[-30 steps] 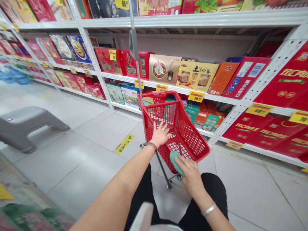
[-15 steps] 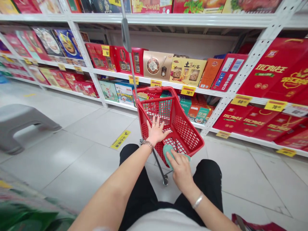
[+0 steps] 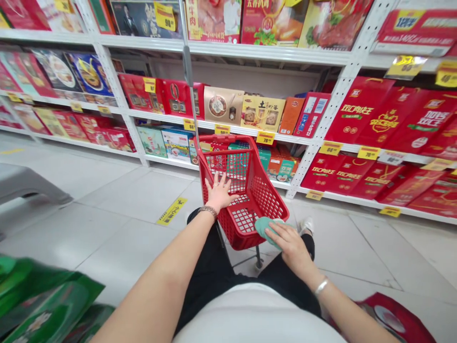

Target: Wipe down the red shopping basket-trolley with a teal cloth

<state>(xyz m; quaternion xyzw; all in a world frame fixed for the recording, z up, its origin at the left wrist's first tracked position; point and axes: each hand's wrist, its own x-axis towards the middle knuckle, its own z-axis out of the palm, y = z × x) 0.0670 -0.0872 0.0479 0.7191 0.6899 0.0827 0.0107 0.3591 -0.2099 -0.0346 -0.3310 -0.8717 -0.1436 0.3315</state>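
A red plastic shopping basket on a wheeled stand (image 3: 264, 190) stands in front of me, with a thin metal pole (image 3: 188, 81) rising at its far left corner. My left hand (image 3: 219, 193) lies flat against the basket's mesh side, fingers spread. My right hand (image 3: 291, 245) holds a folded green cloth (image 3: 267, 230) and presses it to the basket's near right corner. The cloth's lower part is hidden behind my fingers.
White metal shelves (image 3: 221, 121) full of red and gold gift boxes with yellow price tags run along the right and back. A grey plastic stool (image 3: 24, 183) stands at left on the tiled floor. Green boxes (image 3: 46, 300) and a red package (image 3: 391, 317) sit low in the corners.
The cloth and my right hand have slid rightward along the basket's near edge. The view has swung, bringing the green boxes and red package further in at the bottom corners.
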